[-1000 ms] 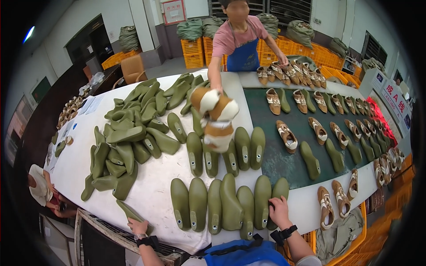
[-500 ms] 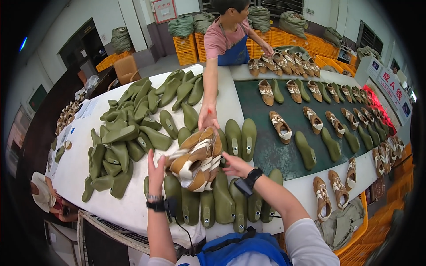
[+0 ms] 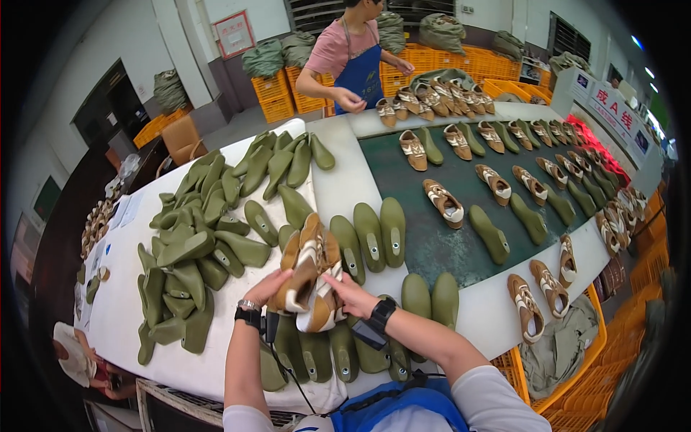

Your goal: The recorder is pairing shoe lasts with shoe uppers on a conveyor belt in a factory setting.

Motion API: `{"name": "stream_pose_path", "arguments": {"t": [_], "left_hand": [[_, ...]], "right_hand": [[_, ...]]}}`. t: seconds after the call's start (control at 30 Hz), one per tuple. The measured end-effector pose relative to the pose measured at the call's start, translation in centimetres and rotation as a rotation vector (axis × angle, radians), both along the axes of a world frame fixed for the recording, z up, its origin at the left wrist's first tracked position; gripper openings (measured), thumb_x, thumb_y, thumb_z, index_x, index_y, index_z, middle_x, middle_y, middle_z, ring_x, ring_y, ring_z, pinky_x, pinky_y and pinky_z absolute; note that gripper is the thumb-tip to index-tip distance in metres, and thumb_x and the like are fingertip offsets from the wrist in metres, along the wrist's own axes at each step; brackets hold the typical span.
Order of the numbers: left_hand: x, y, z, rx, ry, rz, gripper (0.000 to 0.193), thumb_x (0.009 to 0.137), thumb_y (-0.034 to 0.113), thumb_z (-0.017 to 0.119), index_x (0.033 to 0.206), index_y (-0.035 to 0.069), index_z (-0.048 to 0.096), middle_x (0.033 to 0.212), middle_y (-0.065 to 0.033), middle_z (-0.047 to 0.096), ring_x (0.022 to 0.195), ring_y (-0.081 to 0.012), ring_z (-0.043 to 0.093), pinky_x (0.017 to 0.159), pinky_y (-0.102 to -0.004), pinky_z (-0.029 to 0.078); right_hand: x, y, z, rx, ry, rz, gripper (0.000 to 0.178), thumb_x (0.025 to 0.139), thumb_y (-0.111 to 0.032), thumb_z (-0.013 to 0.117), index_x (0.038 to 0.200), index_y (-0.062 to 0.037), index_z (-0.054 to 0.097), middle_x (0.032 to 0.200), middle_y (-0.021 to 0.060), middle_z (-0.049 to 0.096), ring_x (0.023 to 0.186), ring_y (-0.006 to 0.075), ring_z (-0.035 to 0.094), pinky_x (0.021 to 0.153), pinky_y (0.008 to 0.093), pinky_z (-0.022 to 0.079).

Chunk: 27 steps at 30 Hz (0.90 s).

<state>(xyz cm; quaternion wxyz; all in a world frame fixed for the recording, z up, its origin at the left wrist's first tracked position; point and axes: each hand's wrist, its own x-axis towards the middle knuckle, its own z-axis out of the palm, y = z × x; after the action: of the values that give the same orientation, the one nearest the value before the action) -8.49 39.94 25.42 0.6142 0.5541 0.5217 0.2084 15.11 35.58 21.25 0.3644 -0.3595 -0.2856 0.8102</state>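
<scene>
Between my two hands is a bundle of brown suede and white shoe uppers (image 3: 312, 263), held above the table with their heel openings toward me. My left hand (image 3: 269, 287) is closed on the bundle's left side, while the fingers of my right hand (image 3: 353, 294) grip its right side. Below them stands a near row of green shoe lasts (image 3: 344, 354), partly hidden by my wrists and the uppers. A second group of green lasts (image 3: 369, 234) lies just beyond my right hand.
A large heap of green lasts (image 3: 187, 248) covers part of the white tabletop (image 3: 108, 288) at left. Shoe uppers and lasts line the dark green belt (image 3: 432, 248) at right. Across the table stands a co-worker (image 3: 360, 65) in a blue apron. An orange crate (image 3: 568, 374) sits near right.
The co-worker's outstretched hand has let go of the uppers and drawn back. My hands have closed on the bundle from both sides and tilted it more upright. The view has shifted slightly.
</scene>
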Motion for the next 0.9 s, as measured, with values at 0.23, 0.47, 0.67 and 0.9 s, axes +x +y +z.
{"name": "stream_pose_path", "arguments": {"t": [0.23, 0.47, 0.67, 0.9], "left_hand": [[7.5, -5.9, 11.0, 0.227, 0.104, -0.146, 0.048, 0.091, 0.022, 0.053, 0.13, -0.002, 0.037, 0.123, -0.0096, 0.051, 0.107, -0.0154, 0.05, 0.092, -0.0294, 0.041], [21.7, -12.5, 14.3, 0.404, 0.049, -0.36, 0.042, 0.09, 0.016, 0.054, 0.125, -0.002, 0.04, 0.111, -0.0082, 0.056, 0.093, -0.0167, 0.053, 0.083, -0.0309, 0.044], [36.5, -16.6, 7.8, 0.012, -0.076, -0.554, 0.047, 0.094, 0.028, 0.049, 0.129, 0.0, 0.035, 0.115, -0.008, 0.054, 0.093, -0.0153, 0.052, 0.08, -0.0299, 0.045], [41.2, -18.8, -2.5, -0.151, 0.124, -0.525, 0.072, 0.09, 0.036, 0.054, 0.141, 0.015, 0.008, 0.139, -0.0105, 0.031, 0.125, -0.029, 0.037, 0.085, -0.0522, 0.046]], "right_hand": [[5.1, -3.3, 6.0, 0.467, -0.154, -0.243, 0.072, 0.083, -0.025, 0.067, 0.137, -0.0038, 0.024, 0.128, 0.0107, 0.046, 0.117, 0.017, 0.045, 0.098, 0.032, 0.039], [22.6, -13.1, 13.9, 0.88, -0.881, -0.487, 0.069, 0.073, -0.038, 0.071, 0.126, -0.003, 0.044, 0.106, 0.0213, 0.052, 0.1, 0.0323, 0.053, 0.089, 0.037, 0.042], [35.4, -22.5, 10.3, 0.575, -0.871, -0.45, 0.058, 0.081, -0.031, 0.066, 0.125, -0.0005, 0.044, 0.11, 0.0162, 0.059, 0.099, 0.0204, 0.057, 0.087, 0.0306, 0.044], [40.7, -26.5, -1.7, 0.39, -1.452, -0.333, 0.073, 0.079, -0.043, 0.063, 0.134, -0.0031, 0.037, 0.127, 0.0297, 0.041, 0.109, 0.038, 0.051, 0.095, 0.0383, 0.039]]}}
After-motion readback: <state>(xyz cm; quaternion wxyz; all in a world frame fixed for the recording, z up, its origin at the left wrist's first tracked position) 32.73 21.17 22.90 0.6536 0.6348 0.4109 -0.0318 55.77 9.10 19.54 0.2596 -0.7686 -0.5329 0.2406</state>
